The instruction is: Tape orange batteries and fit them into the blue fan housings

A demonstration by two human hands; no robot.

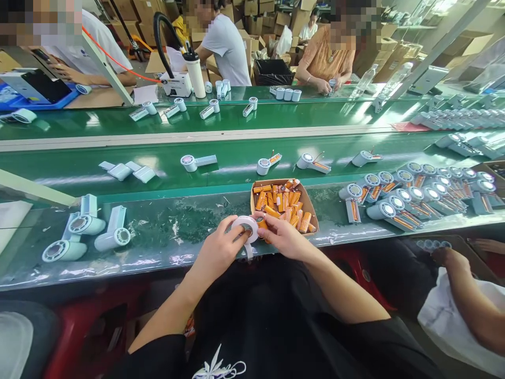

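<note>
My left hand (224,242) is closed around a roll of white tape (245,227), and a loose strip hangs from its lower side. Close against the roll, my right hand (284,238) pinches an orange battery (262,225), partly covered by the fingers. Just beyond both hands stands a cardboard box (314,213) filled with orange batteries (282,201). To the left, on the bench edge, lie several pale blue fan housings (114,234). On the right are many more housings (382,209) with orange batteries in their handles.
A green conveyor belt (236,145) runs across ahead, carrying spaced housings (189,162). A slanted metal post (37,187) stands at left. Co-workers sit across the line, and another person's arm (469,295) shows at right. A red stool (87,331) is at lower left.
</note>
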